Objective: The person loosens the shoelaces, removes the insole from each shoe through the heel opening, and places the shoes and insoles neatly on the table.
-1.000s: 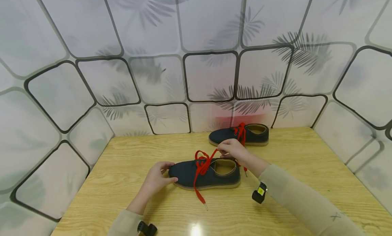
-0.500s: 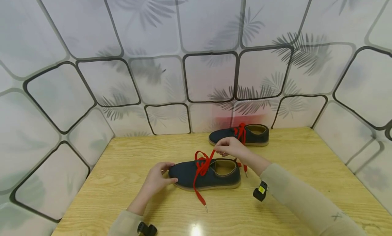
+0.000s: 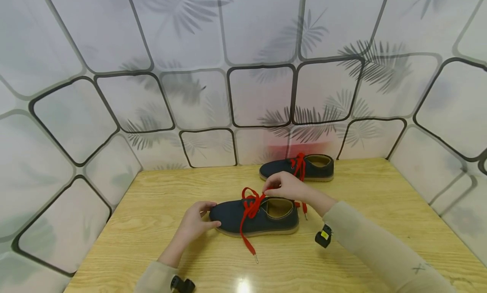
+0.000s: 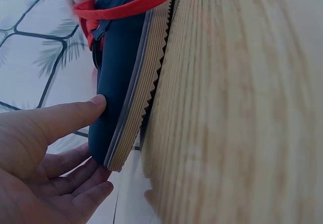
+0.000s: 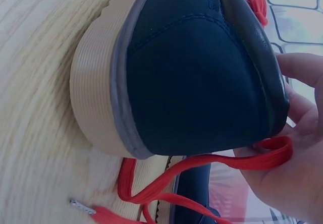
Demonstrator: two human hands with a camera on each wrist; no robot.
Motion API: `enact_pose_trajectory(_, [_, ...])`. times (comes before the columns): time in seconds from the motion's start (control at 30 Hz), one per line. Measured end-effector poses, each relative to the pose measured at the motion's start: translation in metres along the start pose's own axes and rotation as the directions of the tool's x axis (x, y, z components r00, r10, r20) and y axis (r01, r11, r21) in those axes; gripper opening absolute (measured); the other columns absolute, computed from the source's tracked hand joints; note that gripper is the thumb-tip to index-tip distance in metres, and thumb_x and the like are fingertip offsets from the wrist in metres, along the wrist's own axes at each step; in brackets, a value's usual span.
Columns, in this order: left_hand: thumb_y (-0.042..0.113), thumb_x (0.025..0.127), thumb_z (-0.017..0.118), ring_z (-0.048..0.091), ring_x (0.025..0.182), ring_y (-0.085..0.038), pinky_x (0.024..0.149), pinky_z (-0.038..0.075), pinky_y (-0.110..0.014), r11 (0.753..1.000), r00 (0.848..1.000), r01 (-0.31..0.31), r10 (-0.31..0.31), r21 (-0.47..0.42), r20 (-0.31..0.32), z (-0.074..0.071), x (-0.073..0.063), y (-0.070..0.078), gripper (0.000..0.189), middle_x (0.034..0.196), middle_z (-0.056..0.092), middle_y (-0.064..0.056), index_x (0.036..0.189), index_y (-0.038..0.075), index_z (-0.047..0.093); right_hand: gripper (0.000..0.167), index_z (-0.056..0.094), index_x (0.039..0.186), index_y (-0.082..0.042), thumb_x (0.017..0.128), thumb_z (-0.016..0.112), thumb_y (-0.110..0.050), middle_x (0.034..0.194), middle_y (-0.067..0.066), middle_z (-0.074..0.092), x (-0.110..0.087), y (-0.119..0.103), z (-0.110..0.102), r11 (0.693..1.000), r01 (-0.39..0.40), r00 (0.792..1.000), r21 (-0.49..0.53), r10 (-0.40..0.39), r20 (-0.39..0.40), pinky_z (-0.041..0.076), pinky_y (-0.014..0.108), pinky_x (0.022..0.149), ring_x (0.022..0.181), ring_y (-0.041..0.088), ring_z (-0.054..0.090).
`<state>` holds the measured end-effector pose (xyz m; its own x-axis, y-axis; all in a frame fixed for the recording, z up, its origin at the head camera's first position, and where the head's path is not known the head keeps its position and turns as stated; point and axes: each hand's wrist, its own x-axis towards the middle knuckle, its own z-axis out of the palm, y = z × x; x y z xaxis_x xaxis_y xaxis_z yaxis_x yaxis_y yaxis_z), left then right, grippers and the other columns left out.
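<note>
The right grip (image 3: 285,187) is drawn together at its fingertips, pinching a red lace (image 3: 252,209) just above the collar of the nearer shoe (image 3: 272,225); part of the lace is hidden by the fingers. The left grip (image 3: 195,221) is spread only as wide as the toe it holds, thumb on the near side and fingers round the front. That shoe sits upright on its sole between the two, toe in the left grip, heel just right of and below the right grip.

Left of the right grip, a loop stands up from the knot, and one lace end hangs over the shoe's near side onto the table (image 3: 163,191). Another length trails from the right grip behind the heel, its metal tip on the wood. The farther shoe (image 3: 274,169) stands just beyond the right grip, with a strip of table between the two shoes. Past it, the back edge meets the patterned wall (image 3: 262,96). The table's left edge lies well apart from the left grip; wood also stretches right of the heel.

Compared with a second ago, the right grip is lower and closer to the knot; the left grip and both shoes match.
</note>
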<state>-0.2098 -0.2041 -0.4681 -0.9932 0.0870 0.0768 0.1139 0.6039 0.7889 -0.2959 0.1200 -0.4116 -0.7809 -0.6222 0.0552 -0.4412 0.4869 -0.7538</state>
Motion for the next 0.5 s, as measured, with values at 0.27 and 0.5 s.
enact_pose_trajectory(0.27, [-0.001, 0.082, 0.09, 0.065, 0.123, -0.041, 0.112, 0.057, -0.052, 1.0, 1.0, -0.003, 0.003, 0.006, -0.003, -0.0002, -0.0007, 0.0009, 0.053, 0.13, 0.068, -0.021, 0.13, -0.005, 0.07, 0.008, 0.08, 0.101, -0.007, 0.097, 0.077, -0.014, 0.096, 0.006, 0.077, -0.0001, -0.004, 0.004, 1.0, 0.027, 0.999, 0.007, -0.027, 0.04, 0.055, 0.024, 0.078, 0.082, 0.009, 0.063])
enact_pose_trajectory(0.5, [-0.001, 0.081, 0.09, 0.065, 0.124, -0.041, 0.112, 0.057, -0.052, 1.0, 1.0, -0.008, 0.008, 0.016, -0.003, -0.0002, -0.0005, 0.0018, 0.052, 0.13, 0.069, -0.021, 0.13, -0.005, 0.07, 0.008, 0.079, 0.097, -0.007, 0.096, 0.079, -0.015, 0.089, 0.003, 0.073, 0.0005, -0.0055, 0.007, 1.0, 0.025, 0.999, 0.014, -0.026, 0.045, 0.049, 0.023, 0.069, 0.075, 0.011, 0.056])
